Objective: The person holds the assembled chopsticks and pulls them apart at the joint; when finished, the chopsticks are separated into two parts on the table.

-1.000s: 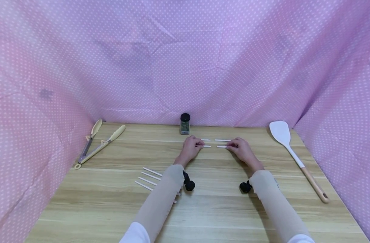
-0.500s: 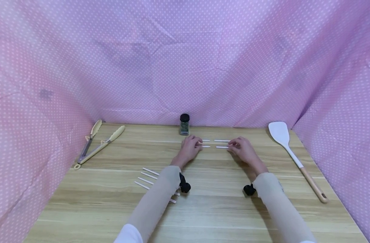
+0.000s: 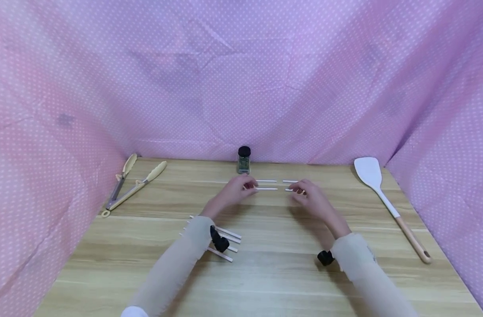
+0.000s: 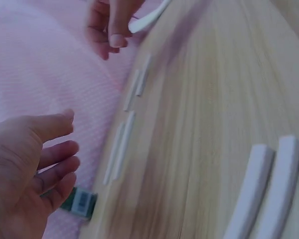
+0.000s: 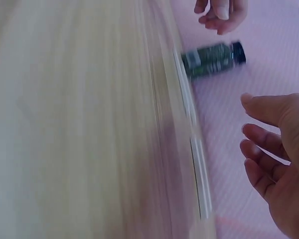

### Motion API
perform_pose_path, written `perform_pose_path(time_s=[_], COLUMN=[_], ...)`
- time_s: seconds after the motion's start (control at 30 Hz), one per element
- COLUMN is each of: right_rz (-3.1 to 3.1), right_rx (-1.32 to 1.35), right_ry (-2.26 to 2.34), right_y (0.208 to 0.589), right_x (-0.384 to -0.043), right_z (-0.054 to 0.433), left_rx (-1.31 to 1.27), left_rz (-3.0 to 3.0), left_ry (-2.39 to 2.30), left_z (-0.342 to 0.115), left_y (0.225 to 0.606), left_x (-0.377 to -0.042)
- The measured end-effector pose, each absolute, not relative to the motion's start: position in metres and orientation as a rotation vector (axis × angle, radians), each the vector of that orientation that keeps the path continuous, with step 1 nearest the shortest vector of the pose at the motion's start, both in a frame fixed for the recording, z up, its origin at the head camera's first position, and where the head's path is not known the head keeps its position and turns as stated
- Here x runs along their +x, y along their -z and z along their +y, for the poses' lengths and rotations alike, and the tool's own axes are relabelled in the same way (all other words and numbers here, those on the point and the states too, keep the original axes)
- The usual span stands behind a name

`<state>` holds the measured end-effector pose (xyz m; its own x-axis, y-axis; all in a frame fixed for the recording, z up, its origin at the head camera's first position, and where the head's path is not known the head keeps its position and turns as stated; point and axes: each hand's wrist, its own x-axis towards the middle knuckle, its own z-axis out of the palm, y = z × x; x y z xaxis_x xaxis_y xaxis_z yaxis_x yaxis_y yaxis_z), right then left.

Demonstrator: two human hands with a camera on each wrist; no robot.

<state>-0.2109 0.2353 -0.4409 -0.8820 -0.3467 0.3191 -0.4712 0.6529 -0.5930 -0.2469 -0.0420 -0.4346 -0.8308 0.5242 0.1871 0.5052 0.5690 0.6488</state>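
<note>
My left hand [image 3: 235,191] is raised over the left pair of white sticks [image 3: 268,189] at the back of the table. In the left wrist view that pair [image 4: 120,149] lies bare, apart from the fingers, which are relaxed and hold nothing. Opposite, my right hand [image 3: 314,200] hovers by the right pair of white sticks [image 3: 290,181] and partly covers it in the head view. The right wrist view shows its loosely bent fingers [image 5: 259,137] holding nothing. The two pairs lie end to end in parallel rows with a small gap. More white sticks [image 3: 228,232] lie partly under the left forearm.
A black-capped spice jar [image 3: 244,162] stands behind the left hand. Tongs [image 3: 132,193] lie spread at the left; a white spatula with a wooden handle [image 3: 384,198] lies at the right. Pink dotted cloth [image 3: 241,88] encloses the wooden table [image 3: 273,281].
Both hands have let go of the near sticks and lifted off. The left hand has drawn back leftward, uncovering more of its pair, and its forearm has swung left over the loose sticks.
</note>
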Motion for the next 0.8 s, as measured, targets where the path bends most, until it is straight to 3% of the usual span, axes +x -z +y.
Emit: perform_pose_path(time_s=[0.33, 0.8], right_rz=[-2.673, -2.744], right_rx=[0.784, 0.835], right_ry=[-1.113, -1.347], right_y=[0.444, 0.46], right_x=[-0.182, -0.148], right_z=[0.195, 0.138], left_rx=[0.812, 0.823], left_rz=[2.718, 2.696], left_ry=[-1.207, -1.299], left_z=[-0.094, -0.17], left_y=[0.431, 0.459], left_x=[-0.222, -0.194])
